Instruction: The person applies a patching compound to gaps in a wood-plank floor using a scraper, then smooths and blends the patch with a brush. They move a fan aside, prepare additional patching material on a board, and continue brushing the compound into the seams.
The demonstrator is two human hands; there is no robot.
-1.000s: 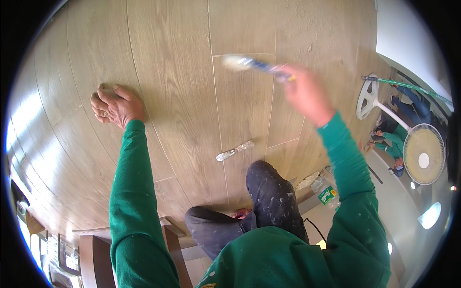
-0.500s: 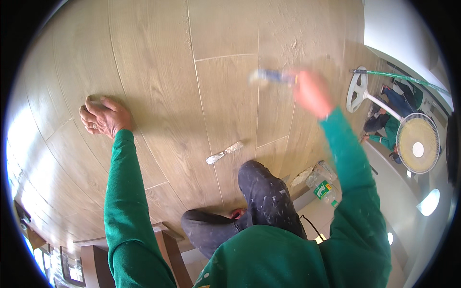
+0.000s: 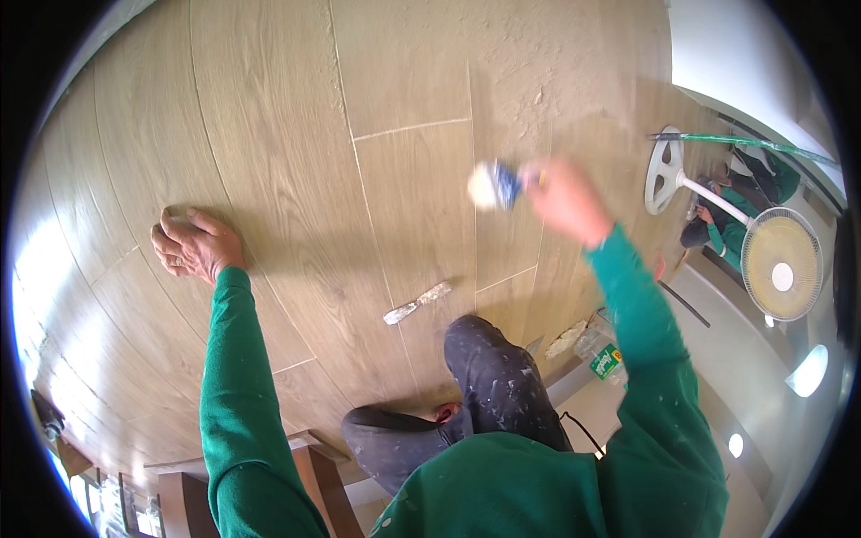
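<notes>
My left hand leans on the wood-look plank floor, thumb apart and the other fingers bent, with nothing visible in it. In my right hand is a paintbrush with pale bristles and a blue band; my fingers are closed round its handle. The brush is over the planks to the right of the middle, slightly blurred; whether its bristles touch the floor I cannot tell. A scraper coated with white residue lies on the floor between my arms, in front of my bent knee.
Pale dust and crumbs are scattered on the planks at the far right. A white stand fan and a green pole are at the right, with a person in green behind. A clear plastic bottle lies near my right knee.
The brush has swung toward me, its bristles now turned toward the near side, and my right hand has come slightly nearer too. My left hand stays at the same spot on the floor.
</notes>
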